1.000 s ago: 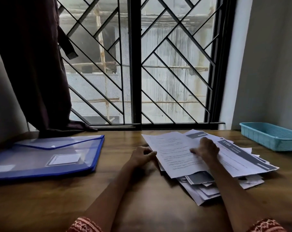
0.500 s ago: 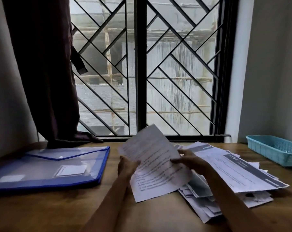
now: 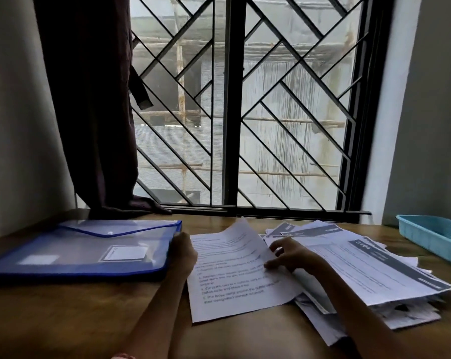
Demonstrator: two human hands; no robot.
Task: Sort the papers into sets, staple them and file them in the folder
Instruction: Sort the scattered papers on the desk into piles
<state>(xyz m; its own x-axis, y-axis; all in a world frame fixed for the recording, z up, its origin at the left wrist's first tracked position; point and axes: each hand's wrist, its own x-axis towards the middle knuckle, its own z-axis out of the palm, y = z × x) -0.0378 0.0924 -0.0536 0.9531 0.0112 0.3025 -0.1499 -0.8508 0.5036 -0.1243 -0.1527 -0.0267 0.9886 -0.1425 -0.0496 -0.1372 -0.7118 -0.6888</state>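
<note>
Both hands, left (image 3: 183, 251) and right (image 3: 288, 255), are pinching a sheet (image 3: 234, 275); folder (image 3: 84, 248) is lying just left, pile (image 3: 369, 270) right, tray (image 3: 434, 235) beyond.

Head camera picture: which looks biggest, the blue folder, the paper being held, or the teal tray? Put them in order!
1. Blue folder: takes the most room.
2. Held sheet: a little smaller, though it lies nearer the camera, so this is close.
3. Teal tray: smallest as seen, but the picture's edge cuts it off.
</note>
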